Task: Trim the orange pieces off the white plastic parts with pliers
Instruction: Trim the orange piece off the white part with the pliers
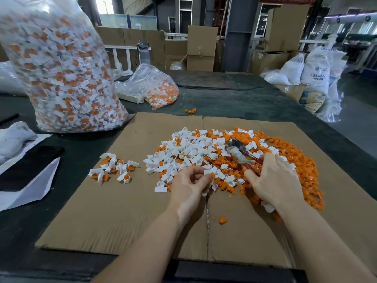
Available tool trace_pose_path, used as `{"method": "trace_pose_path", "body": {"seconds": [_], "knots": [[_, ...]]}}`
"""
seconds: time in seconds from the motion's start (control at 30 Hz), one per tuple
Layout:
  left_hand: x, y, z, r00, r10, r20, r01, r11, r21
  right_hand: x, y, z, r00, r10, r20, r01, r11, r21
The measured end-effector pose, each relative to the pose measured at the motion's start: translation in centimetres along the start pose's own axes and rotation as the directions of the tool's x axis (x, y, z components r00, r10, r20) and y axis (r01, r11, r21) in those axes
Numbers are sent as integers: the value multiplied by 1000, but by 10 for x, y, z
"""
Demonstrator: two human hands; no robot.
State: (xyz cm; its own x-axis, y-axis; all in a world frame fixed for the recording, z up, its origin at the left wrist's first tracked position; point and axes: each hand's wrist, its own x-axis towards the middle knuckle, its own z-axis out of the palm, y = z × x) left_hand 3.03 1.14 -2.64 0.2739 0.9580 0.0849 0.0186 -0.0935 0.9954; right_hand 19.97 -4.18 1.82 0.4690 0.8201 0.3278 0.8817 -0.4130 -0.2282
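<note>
— Orange and white plastic covers the cardboard sheet on my feed. What does each hand have?

— My right hand is clenched around the red handles of the pliers. The tool's grey head points up and away from that grip, over the far side of the heap. My left hand has its fingers curled in, and its fingertips pinch a white plastic part with a spot of orange at the pinch. A few pale scraps sit just below those fingers.

— Where is the work relative to the two grips?

— Between and beyond them. The pile of trimmed white parts lies just past my left fingers; the spread of orange pieces runs under and to the outside of my right hand. Well off to the left of the left grip sits a small cluster of untrimmed parts, white with orange attached. One stray orange piece rests near my wrists, on the cardboard's seam.

— And further out?

— Far beyond the left hand, a tall clear bag packed with white-and-orange parts stands on the dark table, with a smaller bag beside it.
</note>
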Motion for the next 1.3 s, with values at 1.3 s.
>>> {"method": "trace_pose_path", "body": {"seconds": [1.3], "knots": [[25, 29, 0, 947, -284, -149, 234, 930, -283, -29, -28, -18, 895, -233, 381, 37, 889, 457]]}}
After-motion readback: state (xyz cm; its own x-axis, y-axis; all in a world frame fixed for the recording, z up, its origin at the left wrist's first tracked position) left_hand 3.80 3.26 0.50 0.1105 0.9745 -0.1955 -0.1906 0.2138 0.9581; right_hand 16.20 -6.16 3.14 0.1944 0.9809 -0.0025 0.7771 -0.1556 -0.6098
